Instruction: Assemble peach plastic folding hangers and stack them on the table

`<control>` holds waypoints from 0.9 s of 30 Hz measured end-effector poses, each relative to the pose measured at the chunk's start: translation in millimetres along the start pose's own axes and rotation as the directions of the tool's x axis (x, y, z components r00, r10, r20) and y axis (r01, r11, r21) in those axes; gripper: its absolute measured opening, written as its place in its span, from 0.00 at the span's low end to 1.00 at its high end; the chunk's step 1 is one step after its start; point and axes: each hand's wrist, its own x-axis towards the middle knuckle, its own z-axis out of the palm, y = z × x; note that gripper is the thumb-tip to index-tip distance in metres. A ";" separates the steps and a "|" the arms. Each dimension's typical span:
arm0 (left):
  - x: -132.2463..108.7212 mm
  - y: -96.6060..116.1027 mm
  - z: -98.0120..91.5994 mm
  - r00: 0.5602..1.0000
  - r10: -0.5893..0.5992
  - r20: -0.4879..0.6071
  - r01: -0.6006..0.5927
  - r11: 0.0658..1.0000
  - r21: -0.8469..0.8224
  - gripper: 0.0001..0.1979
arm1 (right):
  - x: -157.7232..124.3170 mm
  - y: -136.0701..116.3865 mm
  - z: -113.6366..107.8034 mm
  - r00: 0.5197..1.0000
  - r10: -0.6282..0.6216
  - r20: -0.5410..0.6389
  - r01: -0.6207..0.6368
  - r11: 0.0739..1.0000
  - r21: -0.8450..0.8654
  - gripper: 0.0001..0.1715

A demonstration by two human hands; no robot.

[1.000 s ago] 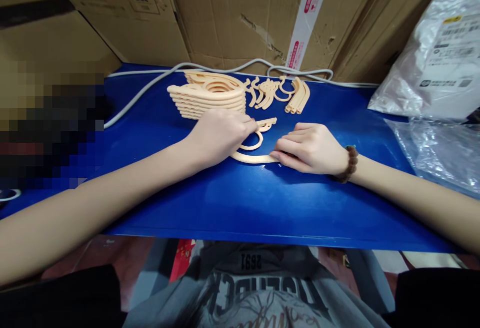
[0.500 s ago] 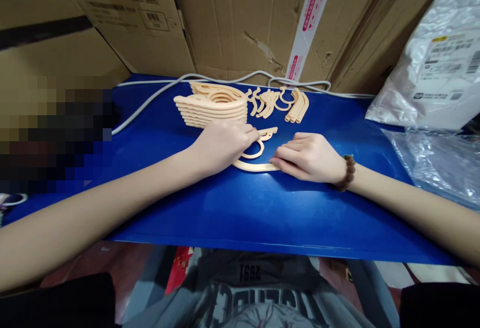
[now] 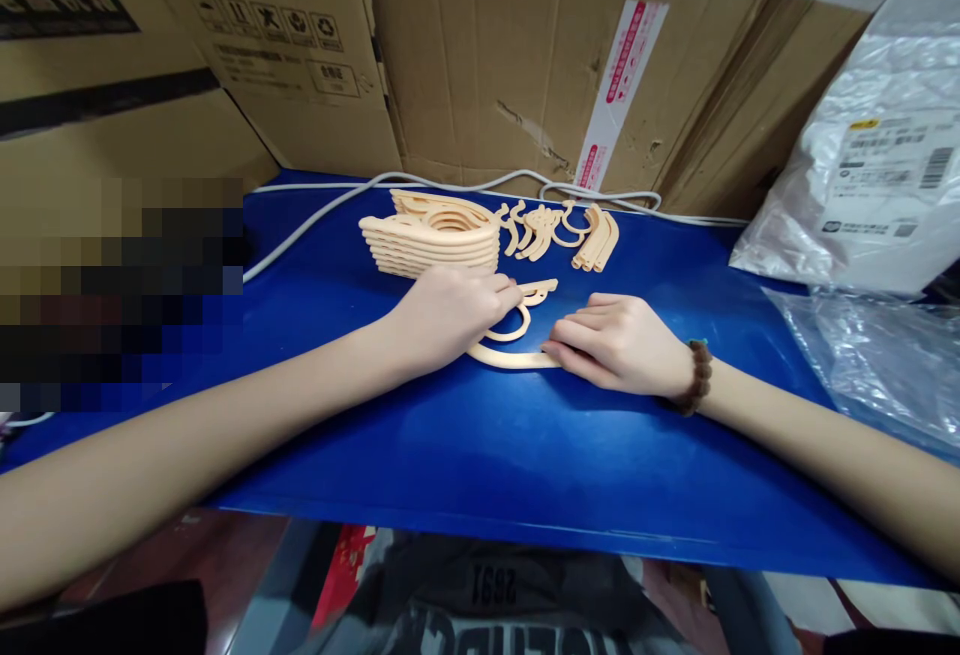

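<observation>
One smooth cream plastic bar [image 3: 517,361] lies low over the blue glossy tabletop [image 3: 480,465], spanning the gap between two bare hands that stand apart from each other. Its long axis runs left to right, nearly parallel to the table's front edge; the left end curves away from the wearer, while the straighter end points right. The right hand [image 3: 611,340] pinches that straighter end between thumb and curled fingers; the left hand [image 3: 461,310] is closed over the curved end, its exact fingertip contact hidden. Just beyond the bar show a thin cream plastic ring [image 3: 528,318] and a flat cream plastic strip with holes [image 3: 541,289]; whether these join the bar cannot be told. Relative to the preceding frames, the view tilts upward while hands and bar keep their arrangement, suggesting a steady hold rather than a new step. Farther back stand a layered stack of cream plastic frames [image 3: 431,245], a cluster of small cream plastic hooks [image 3: 536,233] and several curved cream plastic arms [image 3: 598,238]. Behind them lie a pale grey cable [image 3: 521,173] and a brown cardboard box [image 3: 465,55].
</observation>
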 end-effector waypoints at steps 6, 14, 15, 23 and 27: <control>1.8 1.0 -1.9 0.999 0.004 0.042 -0.004 1.000 0.014 0.13 | 0.7 0.4 1.3 1.000 -0.003 0.000 0.003 1.000 0.004 0.24; 2.7 3.2 -5.4 0.999 0.032 0.030 -0.033 0.999 0.030 0.09 | 0.0 0.7 0.8 1.000 -0.008 -0.007 0.008 1.000 0.012 0.23; 2.3 2.7 -5.3 0.999 0.036 0.028 -0.037 0.999 0.032 0.09 | 0.1 0.8 0.8 1.000 -0.007 -0.006 0.007 1.000 0.014 0.23; 0.8 1.6 -5.8 0.998 0.055 0.018 -0.056 0.998 0.037 0.09 | -0.9 2.6 0.0 0.999 0.022 0.028 -0.024 0.997 0.072 0.23; 0.8 2.3 -5.1 0.998 0.055 0.000 -0.055 0.998 0.029 0.09 | 0.0 2.6 -0.2 0.999 0.022 0.026 -0.024 0.997 0.077 0.23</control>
